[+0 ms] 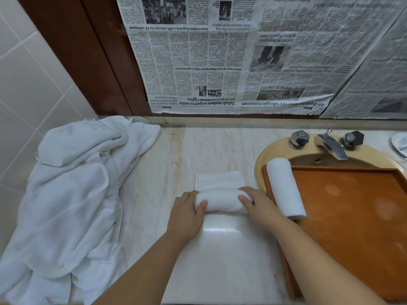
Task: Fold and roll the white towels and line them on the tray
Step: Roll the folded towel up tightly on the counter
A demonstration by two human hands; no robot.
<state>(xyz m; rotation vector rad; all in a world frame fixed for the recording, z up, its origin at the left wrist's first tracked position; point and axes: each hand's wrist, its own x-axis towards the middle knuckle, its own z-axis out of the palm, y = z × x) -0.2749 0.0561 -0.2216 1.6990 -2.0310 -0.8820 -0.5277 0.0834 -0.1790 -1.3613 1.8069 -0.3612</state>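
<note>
1. Head view: my left hand (pixel 187 213) and right hand (pixel 256 204) each grip one end of the half-rolled towel (pixel 222 200) on the counter (pixel 167 155). Fingers curl over the top, thumbs on the near side.
2. The roll's long axis runs left-right, square to my forearms. The unrolled flat tail (pixel 219 179) lies on the far side, straight ahead.
3. Judgement: the next move is to roll forward, away from me, with both hands in step so the ends stay flush. Only a short tail is left, so the roll is nearly done.
4. The tray (pixel 352 216) sits to the right, over the sink (pixel 264 157), its left rim just beside my right wrist. One finished roll (pixel 285 187) already lies along that left edge, long axis near-far.
5. So this roll needs a quarter turn to line up beside it. The right hand is nearer the tray and looks the natural carrier.
6. A pile of loose white towels (pixel 72 194) sits on my left, nearer the left hand, for the next pick.
7. Risk: the roll loosens when I lift it.
</note>
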